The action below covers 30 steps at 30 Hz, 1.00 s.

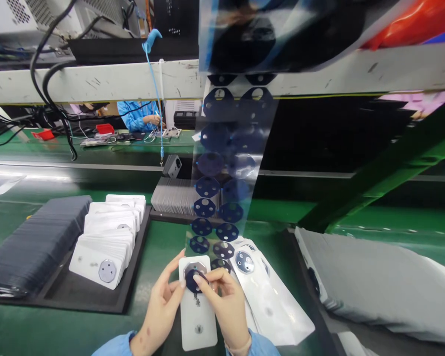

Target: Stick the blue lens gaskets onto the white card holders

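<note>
A white phone back cover (199, 321) with a round camera area at its top lies in front of me. My left hand (162, 299) grips its left edge, the thumb beside the camera area. Between the thumb and fingers of my right hand (228, 301) is a dark round camera-lens film (195, 282) with holes, held over the lower part of the camera area. Whether it touches the cover I cannot tell. Right behind hangs a clear strip (222, 198) carrying two columns of similar dark films. More white covers (270, 296) are fanned out beside my right hand.
White covers (100, 257) overlap in a black tray (129, 277) at the left, beside a row of dark panels (40, 242). Another row of covers (174, 195) stands behind. Grey stacked panels (378, 282) fill the right. A shelf beam (114, 81) crosses above; a person (139, 116) sits beyond.
</note>
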Each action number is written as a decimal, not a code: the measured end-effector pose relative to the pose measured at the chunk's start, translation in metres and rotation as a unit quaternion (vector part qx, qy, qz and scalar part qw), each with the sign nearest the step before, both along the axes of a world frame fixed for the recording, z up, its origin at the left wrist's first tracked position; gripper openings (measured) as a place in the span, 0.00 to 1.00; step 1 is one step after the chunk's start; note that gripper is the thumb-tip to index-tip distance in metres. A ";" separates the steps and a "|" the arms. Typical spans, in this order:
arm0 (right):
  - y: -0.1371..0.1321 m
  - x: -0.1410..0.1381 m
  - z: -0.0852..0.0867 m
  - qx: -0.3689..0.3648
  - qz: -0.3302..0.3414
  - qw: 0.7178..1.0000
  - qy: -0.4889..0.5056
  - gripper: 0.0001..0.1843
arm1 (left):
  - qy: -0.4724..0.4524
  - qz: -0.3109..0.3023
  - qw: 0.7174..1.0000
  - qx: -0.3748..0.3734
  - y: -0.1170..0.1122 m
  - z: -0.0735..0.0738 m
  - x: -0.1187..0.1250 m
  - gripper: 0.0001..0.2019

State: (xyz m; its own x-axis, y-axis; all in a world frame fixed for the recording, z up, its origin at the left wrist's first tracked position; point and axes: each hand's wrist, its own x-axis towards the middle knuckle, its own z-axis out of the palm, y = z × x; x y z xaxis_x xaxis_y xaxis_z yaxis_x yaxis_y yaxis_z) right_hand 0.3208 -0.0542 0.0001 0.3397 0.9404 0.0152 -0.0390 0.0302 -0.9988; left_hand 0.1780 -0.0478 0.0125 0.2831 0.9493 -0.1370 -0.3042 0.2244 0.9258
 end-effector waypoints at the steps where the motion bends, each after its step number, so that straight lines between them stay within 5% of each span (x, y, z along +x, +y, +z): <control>1: 0.000 0.000 0.000 -0.002 -0.002 1.000 -0.004 0.15 | 0.004 0.000 1.000 0.005 0.000 0.000 0.000 0.29; 20: 0.000 0.000 0.003 -0.017 -0.020 0.999 -0.027 0.15 | 0.017 0.005 0.999 0.039 -0.001 0.001 0.002 0.19; 30: 0.000 -0.001 0.002 -0.014 -0.034 0.998 -0.051 0.16 | 0.004 -0.001 1.000 0.014 -0.001 0.005 0.004 0.25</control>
